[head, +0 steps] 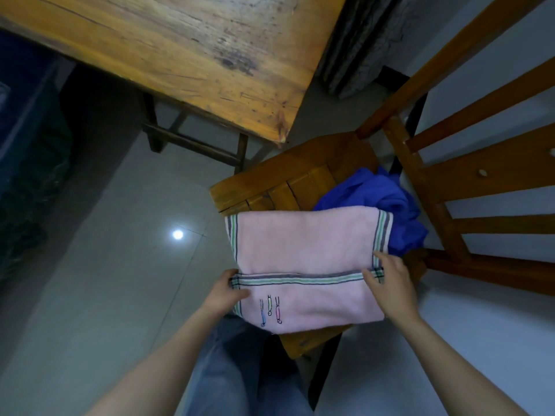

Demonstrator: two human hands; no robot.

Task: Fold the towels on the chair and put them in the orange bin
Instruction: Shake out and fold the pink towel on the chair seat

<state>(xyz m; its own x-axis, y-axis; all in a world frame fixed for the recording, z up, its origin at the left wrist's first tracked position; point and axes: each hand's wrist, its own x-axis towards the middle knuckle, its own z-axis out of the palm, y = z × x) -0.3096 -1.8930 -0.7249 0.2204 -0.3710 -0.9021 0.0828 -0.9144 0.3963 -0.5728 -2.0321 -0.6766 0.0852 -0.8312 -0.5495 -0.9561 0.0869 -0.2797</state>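
Observation:
A pink towel (303,244) with grey and green striped borders lies spread on the wooden chair seat (288,178), its near part folded over so a striped edge runs across the middle. My left hand (225,291) pinches the left end of that striped edge. My right hand (390,283) grips the right end at the corner. A crumpled blue towel (387,202) sits behind the pink one, against the chair back. The orange bin is out of view.
A worn wooden table (180,49) stands beyond the chair, its corner close to the seat. The chair's slatted back (468,163) rises on the right. Dark blue and green objects (27,163) fill the left edge. Glossy tiled floor (120,265) lies between.

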